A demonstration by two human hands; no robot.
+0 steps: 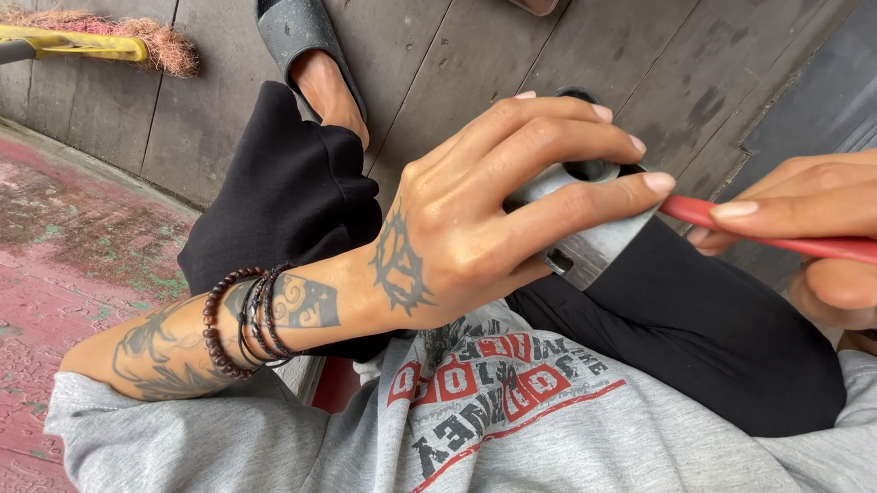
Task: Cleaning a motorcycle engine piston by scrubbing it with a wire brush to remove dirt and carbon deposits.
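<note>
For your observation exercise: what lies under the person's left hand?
Under the left hand sits a grey metal piece with a round hole, joined to a red handle pinched by the right hand. The palm covers the rest of it.

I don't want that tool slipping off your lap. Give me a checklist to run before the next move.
1. Left hand on the grey metal head: ok, its fingers wrap over it.
2. Right hand on the red handle: ok, pinched near the head.
3. Head supported: ok, resting against the black trouser leg.
4. Head and handle joined firmly: cannot tell, the joint is covered.
5. Foot in grey sandal away from the tool: ok.
</note>
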